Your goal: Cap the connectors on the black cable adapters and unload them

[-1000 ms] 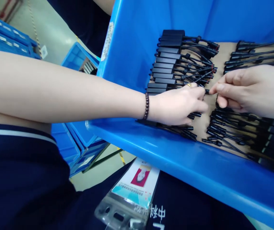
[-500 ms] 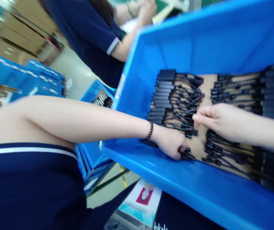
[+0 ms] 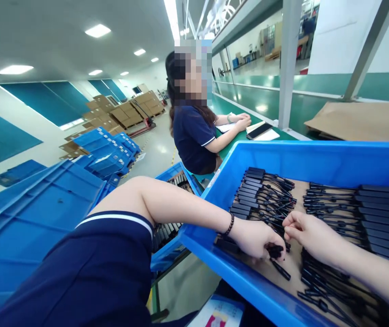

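A blue bin (image 3: 299,156) holds rows of black adapters with cables, one row (image 3: 248,193) at its left side and another (image 3: 383,218) at its right, over brown cardboard. Wearing a dark bead bracelet, my left hand (image 3: 257,238) reaches in at the near left and has its fingers wrapped round black cable ends (image 3: 276,252). My right hand (image 3: 305,231) hovers just to the right of it, above the strip between the rows, thumb and fingers pinched together; anything between them is too small to make out.
A seated person (image 3: 194,136) in a dark blue shirt rests their arms on a green table beyond the bin. A second blue bin (image 3: 170,247) with adapters stands lower left. Stacked blue bins (image 3: 44,218) fill the left. Flat cardboard (image 3: 361,119) lies behind.
The view has tilted up, bringing the room and the seated person into sight. My left hand now shows a bunch of cable ends in its fingers. My right hand stays pinched near it.
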Motion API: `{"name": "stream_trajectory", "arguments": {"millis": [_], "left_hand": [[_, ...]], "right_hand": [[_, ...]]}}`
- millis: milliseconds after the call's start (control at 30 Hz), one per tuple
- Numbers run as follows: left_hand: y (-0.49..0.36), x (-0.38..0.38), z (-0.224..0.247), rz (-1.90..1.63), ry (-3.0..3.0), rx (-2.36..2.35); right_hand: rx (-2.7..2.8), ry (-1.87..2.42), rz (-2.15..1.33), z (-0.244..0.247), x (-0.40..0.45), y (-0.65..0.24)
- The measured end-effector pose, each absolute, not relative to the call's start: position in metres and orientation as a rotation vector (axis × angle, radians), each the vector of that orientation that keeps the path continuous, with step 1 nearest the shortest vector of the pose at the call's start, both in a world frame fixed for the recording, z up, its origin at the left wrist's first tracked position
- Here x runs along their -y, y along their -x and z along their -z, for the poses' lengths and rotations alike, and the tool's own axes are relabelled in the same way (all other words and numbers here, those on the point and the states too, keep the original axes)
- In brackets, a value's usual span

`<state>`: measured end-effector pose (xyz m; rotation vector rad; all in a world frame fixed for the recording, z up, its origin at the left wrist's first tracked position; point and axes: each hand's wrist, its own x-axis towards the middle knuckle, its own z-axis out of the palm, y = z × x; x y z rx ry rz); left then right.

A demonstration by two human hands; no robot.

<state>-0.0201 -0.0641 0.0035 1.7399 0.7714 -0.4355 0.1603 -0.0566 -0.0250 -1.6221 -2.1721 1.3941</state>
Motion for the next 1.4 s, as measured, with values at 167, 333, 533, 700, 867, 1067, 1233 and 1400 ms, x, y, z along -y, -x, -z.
{"name": "stream_trajectory", "arguments": {"millis": [167, 333, 533, 700, 867, 1067, 1233, 1400], "left_hand": [[0.022, 0.071, 0.005, 0.162, -1.45, -1.042], [0.021, 0.078, 0.031, -0.095, -1.324, -1.22], [0.022, 0.078, 0.033, -0.135, -1.251, -1.247], [0.022, 0.079, 0.038, -0.201, -1.215, -1.245], [0.018, 0.081, 0.035, -0.291, -1.176, -1.235], [0.018, 0.082, 0.036, -0.23, -1.188, -1.294], [0.019, 0.081, 0.04, -0.207, -1.187, -1.341], [0.017, 0.083, 0.033, -0.183, -1.156, -1.334]], "right_hand": [[2.222, 1.499, -1.346, 0.033, 0.06, -0.158], [2.191, 1.463, -1.407, 0.036, 0.06, -0.156], [2.074, 1.549, -1.492, 0.03, 0.064, -0.154], [2.062, 1.604, -1.445, 0.035, 0.069, -0.151], [2.081, 1.642, -1.371, 0.045, 0.075, -0.149], [2.022, 1.549, -1.424, 0.052, 0.076, -0.149], [1.939, 1.548, -1.491, 0.05, 0.073, -0.147], [1.923, 1.564, -1.533, 0.051, 0.073, -0.147]]}}
